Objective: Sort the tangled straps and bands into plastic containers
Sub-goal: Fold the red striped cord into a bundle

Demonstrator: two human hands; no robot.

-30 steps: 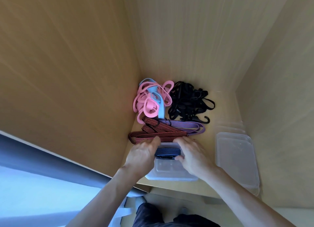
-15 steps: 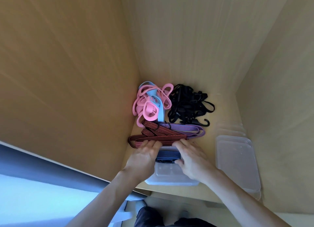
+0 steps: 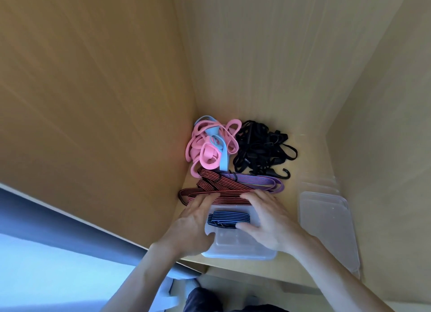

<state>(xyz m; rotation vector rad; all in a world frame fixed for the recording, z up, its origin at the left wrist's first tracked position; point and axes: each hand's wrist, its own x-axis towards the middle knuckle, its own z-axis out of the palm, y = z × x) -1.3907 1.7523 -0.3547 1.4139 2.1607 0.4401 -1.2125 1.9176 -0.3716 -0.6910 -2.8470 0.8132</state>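
Wood-walled table (image 3: 305,162) corner. Both grips spread: left hand (image 3: 191,225), right hand (image 3: 272,223) on red striped strap (image 3: 228,196) just beyond clear container (image 3: 242,251); probably light, limp, springy; gather mid-bundle.

A light wooden bench (image 3: 311,164) sits in a nook closed in by three pale wood panels: left (image 3: 93,90), back (image 3: 256,55) and right (image 3: 384,129). A blue-grey band (image 3: 58,218) crosses the lower left, with bright pale blue (image 3: 46,269) below it. Dark fabric (image 3: 203,300) shows at the bottom edge.
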